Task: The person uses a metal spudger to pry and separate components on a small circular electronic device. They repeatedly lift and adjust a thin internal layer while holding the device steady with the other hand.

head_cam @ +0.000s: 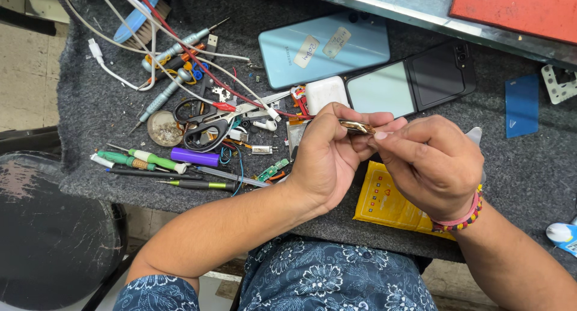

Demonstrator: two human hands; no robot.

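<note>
Both my hands meet over the grey felt work mat [108, 106] near its front edge. My left hand [327, 157] pinches a small shiny gold-coloured metal part [356, 127] between thumb and fingers. My right hand [436, 163], with a beaded bracelet at the wrist, grips the same part from the right with its fingertips. A yellow flat battery pack [384, 203] lies on the mat directly under my hands.
A light blue phone [324, 49] lies face down at the back, a black flip phone [415, 82] beside it. Scissors [204, 127], screwdrivers [156, 160], a purple cylinder [192, 156], cables and small parts crowd the left. A blue plastic card [522, 105] lies right. A black stool [48, 227] stands lower left.
</note>
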